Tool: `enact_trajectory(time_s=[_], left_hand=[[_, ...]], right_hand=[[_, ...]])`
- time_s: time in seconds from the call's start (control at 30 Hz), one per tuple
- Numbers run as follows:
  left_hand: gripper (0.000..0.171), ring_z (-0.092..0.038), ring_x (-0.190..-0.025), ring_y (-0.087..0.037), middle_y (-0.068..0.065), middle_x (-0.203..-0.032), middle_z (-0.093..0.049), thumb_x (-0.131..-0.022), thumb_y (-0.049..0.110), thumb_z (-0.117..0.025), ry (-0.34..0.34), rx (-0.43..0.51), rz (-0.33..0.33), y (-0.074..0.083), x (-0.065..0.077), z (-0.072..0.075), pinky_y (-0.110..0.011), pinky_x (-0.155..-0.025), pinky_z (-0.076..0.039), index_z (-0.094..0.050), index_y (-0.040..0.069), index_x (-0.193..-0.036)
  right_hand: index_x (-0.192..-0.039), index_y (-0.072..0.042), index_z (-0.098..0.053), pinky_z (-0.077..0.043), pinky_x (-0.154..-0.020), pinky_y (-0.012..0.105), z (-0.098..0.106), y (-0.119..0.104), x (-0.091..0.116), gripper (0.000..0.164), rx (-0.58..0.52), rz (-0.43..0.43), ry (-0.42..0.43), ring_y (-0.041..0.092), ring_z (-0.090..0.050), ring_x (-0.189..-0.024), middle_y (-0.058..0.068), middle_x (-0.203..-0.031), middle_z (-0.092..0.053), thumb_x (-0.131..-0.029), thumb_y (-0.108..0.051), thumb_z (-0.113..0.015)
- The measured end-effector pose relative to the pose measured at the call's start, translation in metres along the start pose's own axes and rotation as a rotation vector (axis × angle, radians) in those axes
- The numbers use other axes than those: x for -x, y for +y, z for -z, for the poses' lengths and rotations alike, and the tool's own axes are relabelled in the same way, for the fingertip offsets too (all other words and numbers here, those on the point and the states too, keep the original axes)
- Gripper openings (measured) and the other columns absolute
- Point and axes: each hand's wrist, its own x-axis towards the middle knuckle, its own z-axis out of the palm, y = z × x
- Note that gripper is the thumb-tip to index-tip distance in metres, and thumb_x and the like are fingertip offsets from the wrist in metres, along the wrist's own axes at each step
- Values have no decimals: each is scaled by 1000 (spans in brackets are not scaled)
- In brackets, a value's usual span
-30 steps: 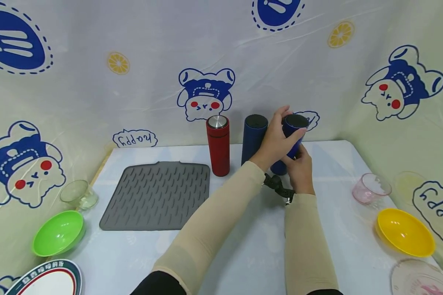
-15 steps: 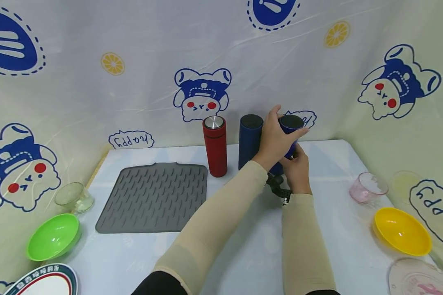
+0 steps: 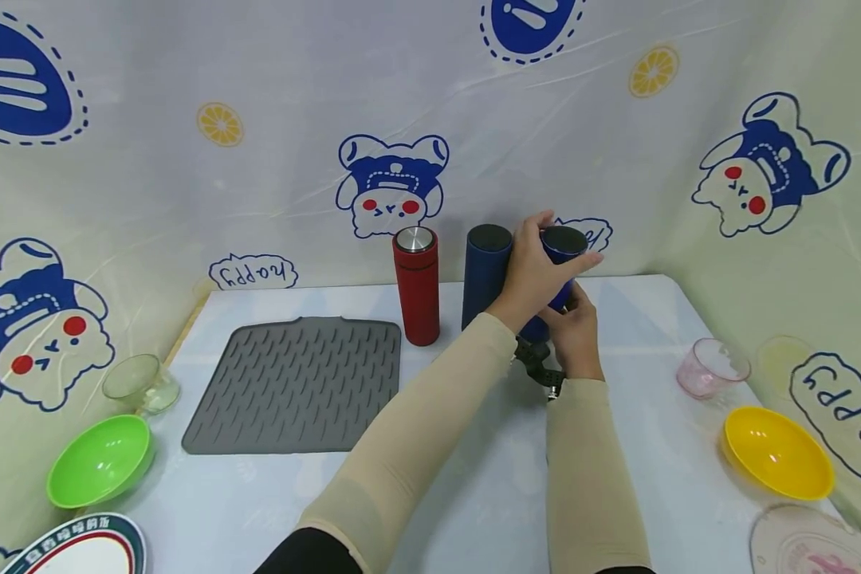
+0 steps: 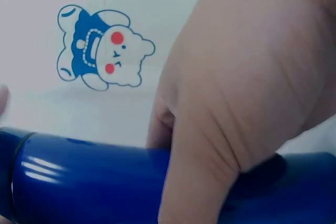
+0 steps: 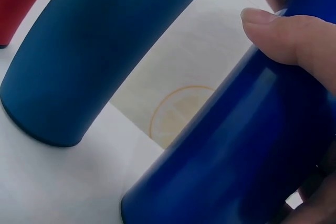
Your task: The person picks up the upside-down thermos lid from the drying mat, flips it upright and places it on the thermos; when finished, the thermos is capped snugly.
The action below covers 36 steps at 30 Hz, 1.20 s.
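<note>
A glossy dark-blue thermos bottle with a dark top stands at the back of the table, partly hidden by both hands. My left hand grips it near the top, thumb on the near side and fingers behind. Lower down, my right hand holds its body; the right wrist view shows that thumb pressed along the blue bottle. A seam near the top shows on the bottle in the left wrist view. Beside it stand a matte blue thermos and a red thermos with a silver top.
A grey ridged mat lies left of the bottles. Along the left edge are a clear glass mug, a green bowl and a rimmed plate. Opposite stand a pink glass, a yellow bowl and a pale plate.
The head view has shifted slightly, moving the scene left in frame. My left fingers have changed position a little around the bottle's top, while my right hand keeps its hold on the body.
</note>
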Motion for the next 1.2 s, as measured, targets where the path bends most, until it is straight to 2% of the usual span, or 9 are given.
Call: enact_trajectory(time_s=[0.13, 0.27, 0.43, 0.6, 0.73, 0.83, 0.97, 1.1, 1.2], left_hand=[[80, -38, -112, 3, 11, -131, -37, -77, 47, -73, 45, -28, -12, 0, 2, -2, -14, -89, -39, -32, 22, -140], [80, -40, -113, 2, 7, -134, -41, -81, 43, -71, 39, -46, -53, 2, 3, 0, -15, -90, -38, -29, 19, -144], [85, -41, -115, 1, 10, -136, -41, -83, 40, -71, -27, 7, -36, 1, 3, 7, -18, -92, -38, -19, 20, -147], [84, -34, -124, -1, 12, -139, -38, -85, 38, -69, -115, 50, 2, 1, 2, 12, -26, -100, -33, -15, 24, -148], [81, -34, -123, 1, 14, -137, -39, -86, 38, -68, -137, 52, 16, 1, 2, 13, -28, -100, -33, -17, 28, -148], [81, -37, -120, 2, 15, -137, -38, -85, 37, -68, -126, 34, 7, -1, 3, 9, -25, -97, -37, -18, 27, -148], [85, -37, -118, 1, 9, -140, -35, -81, 45, -70, -95, -13, -9, -2, 6, 3, -22, -93, -39, -20, 25, -147], [87, -38, -114, 2, 6, -137, -36, -77, 52, -70, -38, -52, -6, -1, 5, 0, -19, -92, -39, -23, 25, -145], [84, -41, -112, 1, 5, -134, -40, -78, 49, -71, -20, -50, -3, 0, 4, 0, -18, -90, -40, -25, 23, -144]], right_hand=[[-144, -25, -37, -40, -96, 41, -1, 1, -1, 73, 12, -9, -8, 20, -45, -122, 1, -138, -45, -82, -29, -75], [-145, -24, -34, -40, -96, 38, -2, -1, -3, 73, 57, 3, -9, 18, -44, -123, 1, -140, -42, -83, -27, -73], [-144, -21, -36, -38, -98, 41, -2, -13, 3, 75, 60, -2, -26, 19, -41, -126, 1, -141, -42, -81, -29, -75], [-142, -18, -41, -40, -96, 45, -3, -23, 12, 76, 22, 5, -35, 25, -46, -121, 7, -136, -46, -77, -30, -78], [-140, -21, -43, -41, -94, 45, -2, -17, 9, 75, -1, 17, -43, 25, -48, -119, 6, -134, -48, -76, -31, -79], [-141, -24, -42, -39, -96, 43, 1, -7, 4, 72, 6, 33, -41, 20, -46, -122, 2, -136, -47, -78, -30, -77], [-141, -28, -42, -37, -98, 42, 2, 1, -1, 69, 15, 56, -30, 18, -43, -124, 0, -138, -45, -81, -26, -75], [-143, -30, -37, -38, -98, 40, 2, 2, -2, 73, 34, 28, -37, 18, -42, -124, -1, -140, -43, -81, -29, -75], [-145, -28, -35, -38, -98, 40, 3, 2, -2, 75, 40, 6, -51, 19, -44, -123, 0, -139, -43, -81, -31, -75]])
